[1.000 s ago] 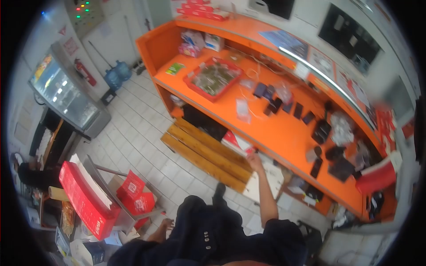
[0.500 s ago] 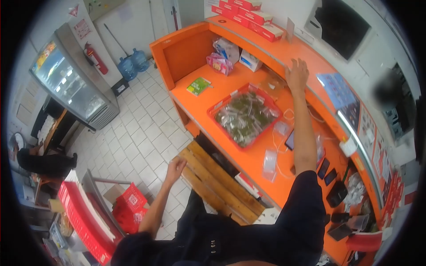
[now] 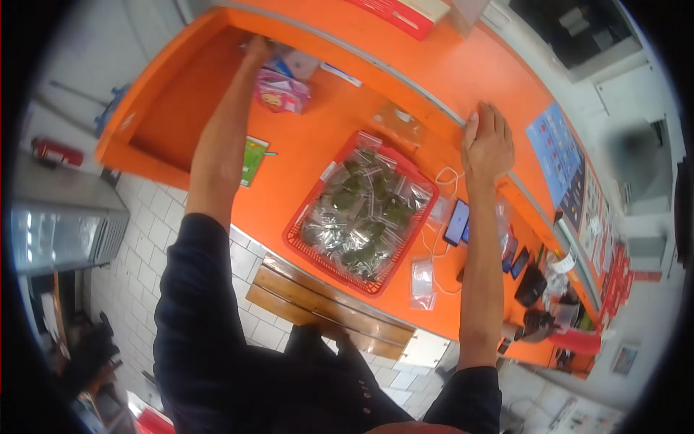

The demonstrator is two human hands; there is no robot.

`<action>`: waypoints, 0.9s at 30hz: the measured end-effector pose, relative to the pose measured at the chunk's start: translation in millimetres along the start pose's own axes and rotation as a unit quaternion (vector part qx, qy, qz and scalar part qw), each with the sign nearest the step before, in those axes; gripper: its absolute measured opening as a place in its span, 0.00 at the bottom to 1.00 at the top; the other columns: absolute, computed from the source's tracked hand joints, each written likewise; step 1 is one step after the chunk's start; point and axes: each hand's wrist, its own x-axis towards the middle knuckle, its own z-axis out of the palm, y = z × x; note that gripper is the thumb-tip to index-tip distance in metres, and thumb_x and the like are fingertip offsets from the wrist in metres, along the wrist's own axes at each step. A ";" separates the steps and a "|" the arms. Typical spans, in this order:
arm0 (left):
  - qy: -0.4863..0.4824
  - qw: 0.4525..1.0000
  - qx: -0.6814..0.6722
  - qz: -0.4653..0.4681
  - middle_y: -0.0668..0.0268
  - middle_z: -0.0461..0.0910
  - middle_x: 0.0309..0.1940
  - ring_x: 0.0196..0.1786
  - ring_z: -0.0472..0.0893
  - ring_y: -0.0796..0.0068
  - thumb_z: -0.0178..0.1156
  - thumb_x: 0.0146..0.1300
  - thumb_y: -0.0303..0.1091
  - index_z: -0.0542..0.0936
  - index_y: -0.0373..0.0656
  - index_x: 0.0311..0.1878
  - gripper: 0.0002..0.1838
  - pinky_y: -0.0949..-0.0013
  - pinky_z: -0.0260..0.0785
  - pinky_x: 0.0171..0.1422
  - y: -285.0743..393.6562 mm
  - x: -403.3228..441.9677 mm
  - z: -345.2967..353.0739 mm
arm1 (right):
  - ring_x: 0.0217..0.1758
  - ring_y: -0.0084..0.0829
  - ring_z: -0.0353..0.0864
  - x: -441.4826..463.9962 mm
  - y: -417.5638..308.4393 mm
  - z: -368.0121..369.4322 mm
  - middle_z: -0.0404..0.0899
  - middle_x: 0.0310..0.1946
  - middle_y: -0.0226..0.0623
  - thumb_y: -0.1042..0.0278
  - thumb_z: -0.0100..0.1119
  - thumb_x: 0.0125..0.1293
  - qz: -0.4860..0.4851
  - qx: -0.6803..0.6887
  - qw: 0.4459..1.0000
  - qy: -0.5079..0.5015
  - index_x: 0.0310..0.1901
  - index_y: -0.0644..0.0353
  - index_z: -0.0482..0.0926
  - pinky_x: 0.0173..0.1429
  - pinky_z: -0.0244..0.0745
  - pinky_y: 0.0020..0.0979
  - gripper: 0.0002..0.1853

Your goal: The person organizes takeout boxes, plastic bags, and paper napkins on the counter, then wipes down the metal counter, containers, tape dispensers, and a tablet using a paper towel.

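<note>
My left hand [image 3: 257, 49] reaches deep into the back corner of the orange counter, at a clear and bluish plastic bag [image 3: 295, 64]. Its fingers are small and blurred there, so its hold on the bag cannot be made out. Just in front lies a pink printed packet [image 3: 282, 92]. My right hand [image 3: 489, 148] rests on the edge of the raised orange ledge [image 3: 434, 79], fingers stretched out and nothing in them. Between my arms stands a red plastic basket [image 3: 298, 249] filled with small clear zip bags [image 3: 361, 210] of something green.
A green packet [image 3: 252, 160] lies left of the basket. Right of it are clear bags [image 3: 423, 282], a phone [image 3: 456, 222] and a white cable [image 3: 436, 249]. A wooden bench [image 3: 318, 307] stands below the counter edge. A red-and-white box [image 3: 405, 14] sits on the ledge.
My left hand has gone from beside the bench up to the counter's back corner. My body has leaned in closer. My right hand has settled lower onto the ledge.
</note>
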 end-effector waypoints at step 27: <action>-0.185 0.957 0.196 -0.103 0.64 0.55 0.78 0.79 0.53 0.53 0.65 0.51 0.70 0.59 0.60 0.76 0.51 0.46 0.51 0.77 72.6 -29.3 -56.6 | 0.52 0.36 0.86 -0.4 -5.3 3.4 0.87 0.49 0.30 0.46 0.45 0.75 -0.007 -0.039 0.999 0.017 0.48 0.50 0.86 0.51 0.80 0.37 0.22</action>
